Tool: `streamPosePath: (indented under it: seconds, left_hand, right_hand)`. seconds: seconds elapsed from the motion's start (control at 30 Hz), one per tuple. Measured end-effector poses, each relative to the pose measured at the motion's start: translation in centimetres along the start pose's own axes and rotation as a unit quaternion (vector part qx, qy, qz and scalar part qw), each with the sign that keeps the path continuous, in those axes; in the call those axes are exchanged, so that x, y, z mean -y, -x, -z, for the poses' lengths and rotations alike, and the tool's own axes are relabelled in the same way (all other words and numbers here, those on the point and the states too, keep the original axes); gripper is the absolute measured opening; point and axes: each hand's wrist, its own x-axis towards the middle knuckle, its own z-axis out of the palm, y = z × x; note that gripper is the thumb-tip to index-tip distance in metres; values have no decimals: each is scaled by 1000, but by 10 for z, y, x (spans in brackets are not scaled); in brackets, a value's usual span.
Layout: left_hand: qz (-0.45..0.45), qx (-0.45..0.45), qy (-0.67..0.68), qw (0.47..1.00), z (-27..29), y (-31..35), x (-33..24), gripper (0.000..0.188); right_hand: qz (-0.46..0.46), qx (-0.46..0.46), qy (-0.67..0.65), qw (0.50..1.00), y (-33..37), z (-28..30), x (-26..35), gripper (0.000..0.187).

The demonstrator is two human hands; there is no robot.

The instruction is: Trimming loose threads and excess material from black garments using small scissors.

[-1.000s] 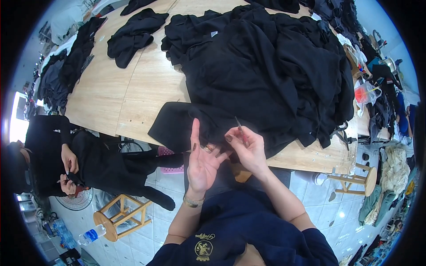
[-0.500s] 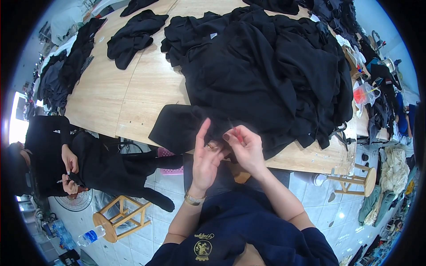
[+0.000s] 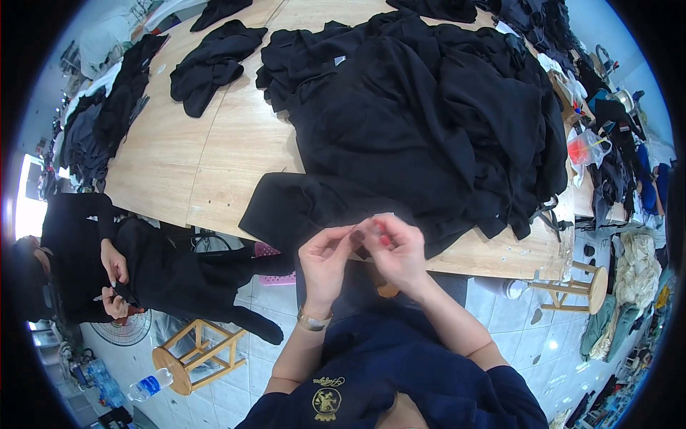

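Over the table's near edge my left hand (image 3: pixel 325 261) is closed in a pinch, thumb against forefinger. Its fingertips meet those of my right hand (image 3: pixel 393 250); whatever is pinched there is too small and blurred to name. Inside my right hand's curled fingers shows part of a small red object (image 3: pixel 384 237), its kind hidden by the fingers. Just beyond both hands lies a large heap of black garments (image 3: pixel 386 121). One black cloth piece (image 3: pixel 282 207) from it extends left along the table edge.
A wooden table (image 3: pixel 164 157) bears another black garment (image 3: pixel 207 68) at far left. At my left a person (image 3: pixel 114 264) handles black cloth. Wooden stools (image 3: pixel 187 368) stand on both sides. A plastic bottle (image 3: pixel 150 384) stands by the left stool. A bag with red contents (image 3: pixel 582 149) hangs at right.
My left hand was open with its forefinger raised; now it is pinched against my right fingertips. My right hand has moved slightly down and is blurred.
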Motion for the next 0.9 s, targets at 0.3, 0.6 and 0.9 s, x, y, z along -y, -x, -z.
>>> streamPosePath:
  seconds: [0.3, 0.6, 0.9]
  left_hand:
    - [109, -4, 296, 949, 8, -8, -18, 11]
    - [116, 4, 356, 927, 11, -5, -16, 10]
    - [106, -1, 330, 938, 8, -2, -13, 9]
  right_hand:
    - [38, 46, 194, 979, -4, 29, 1, 27]
    - [147, 68, 377, 912, -3, 15, 8, 28]
    - [155, 53, 405, 900, -5, 10, 8, 27]
